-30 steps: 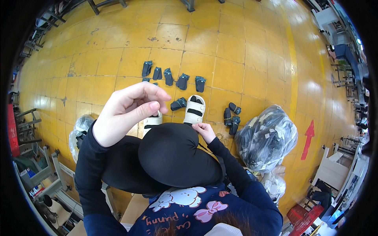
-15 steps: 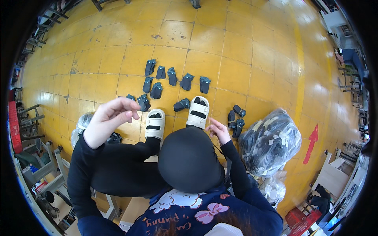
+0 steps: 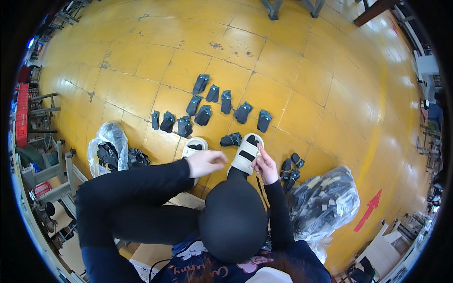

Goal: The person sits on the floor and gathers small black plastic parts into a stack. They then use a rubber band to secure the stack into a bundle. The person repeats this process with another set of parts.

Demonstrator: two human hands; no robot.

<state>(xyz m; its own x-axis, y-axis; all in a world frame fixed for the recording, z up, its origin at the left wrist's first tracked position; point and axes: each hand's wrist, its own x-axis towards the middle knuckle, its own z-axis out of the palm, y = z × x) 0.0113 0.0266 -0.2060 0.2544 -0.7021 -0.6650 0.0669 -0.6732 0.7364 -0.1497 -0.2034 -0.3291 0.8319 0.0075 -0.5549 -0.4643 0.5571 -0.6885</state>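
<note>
Yellow floor tiles point(image 3: 292, 61) filled most of the frame, with dark pieces point(image 3: 222, 106) laid out in two loose rows near the centre. Below them sat the person's two feet in white sandals: the left sandal point(image 3: 193, 148) just left of centre, the right sandal point(image 3: 245, 153) just right of it, its long axis running from lower left to upper right. One more dark piece point(image 3: 231, 139) lay between the sandal toes, touching or nearly touching the right one.

The left hand point(image 3: 205, 162) hovered between the two sandals, fingers loosely curled and pointing right; it seemed to hold nothing, though the curl hid the palm. The right hand point(image 3: 265, 165) rested at the right edge of the right sandal, forefinger raised toward the strap; whether it pinched anything small could not be told.

The lone dark piece lay up and slightly right of the left hand and up and left of the right hand, with the right sandal standing between it and the right hand. The left hand looked the nearer and the less obstructed.

A few dark pieces point(image 3: 290, 167) lay just right of the right hand, near a clear bag point(image 3: 325, 198) at lower right. Another bag point(image 3: 106, 146) sat at the left.
</note>
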